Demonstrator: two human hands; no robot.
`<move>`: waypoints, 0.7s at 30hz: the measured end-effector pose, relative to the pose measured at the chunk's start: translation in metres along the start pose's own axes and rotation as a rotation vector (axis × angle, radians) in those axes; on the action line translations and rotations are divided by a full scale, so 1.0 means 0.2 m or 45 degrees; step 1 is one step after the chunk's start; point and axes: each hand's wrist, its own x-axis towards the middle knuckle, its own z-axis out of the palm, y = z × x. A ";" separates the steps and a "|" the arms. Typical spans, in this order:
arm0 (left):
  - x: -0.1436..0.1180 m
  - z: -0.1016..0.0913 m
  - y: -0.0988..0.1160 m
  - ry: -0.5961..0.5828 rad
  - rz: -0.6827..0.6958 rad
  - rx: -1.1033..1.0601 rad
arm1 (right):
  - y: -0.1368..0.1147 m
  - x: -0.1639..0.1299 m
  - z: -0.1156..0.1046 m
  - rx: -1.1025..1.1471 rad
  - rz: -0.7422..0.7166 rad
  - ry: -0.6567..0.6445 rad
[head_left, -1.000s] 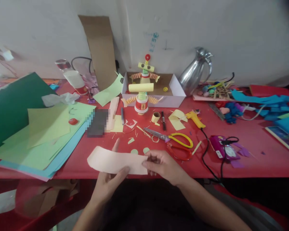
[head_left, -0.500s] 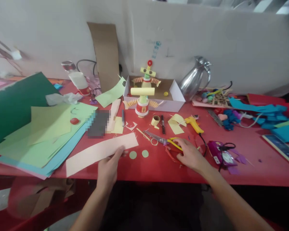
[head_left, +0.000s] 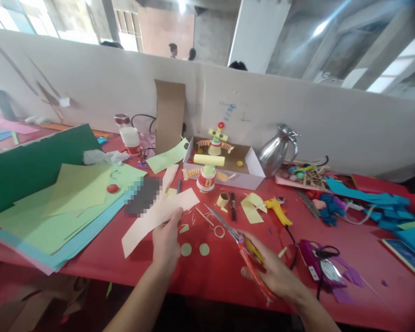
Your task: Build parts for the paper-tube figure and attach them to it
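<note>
Nearest the camera, the person's right hand [head_left: 273,274] was closed around the handles of a pair of scissors [head_left: 240,244], with the blades raised above the red surface [head_left: 366,249] and pointing away to the upper left. The left hand [head_left: 166,240] pinched a long peach paper strip [head_left: 159,216] at its lower edge; the strip slanted from lower left to upper right, just over the surface. Between the two hands, two small green paper circles [head_left: 195,249] lay flat on the surface.

To the left sat a fanned stack of green and blue paper sheets [head_left: 65,207], with a dark green board [head_left: 31,161] beside them. A little beyond the hands lay a black marker [head_left: 233,206], a small paper roll [head_left: 223,199], yellow paper scraps [head_left: 251,206] and a yellow glue gun [head_left: 278,211] with a black cord. Further right were a purple device [head_left: 320,265] and blue paper cuttings [head_left: 366,203].

Further back stood a paper robot figure [head_left: 207,171] in front of a shallow white box [head_left: 254,170], with a second figure [head_left: 217,140] inside the box. A metal jug [head_left: 278,150] stood right of the box, and a cardboard piece [head_left: 169,117] leaned on the white partition [head_left: 90,92] behind.
</note>
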 end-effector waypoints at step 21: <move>-0.16 0.12 -0.05 -0.040 -0.147 -0.180 | -0.17 0.14 0.21 0.840 0.247 -0.078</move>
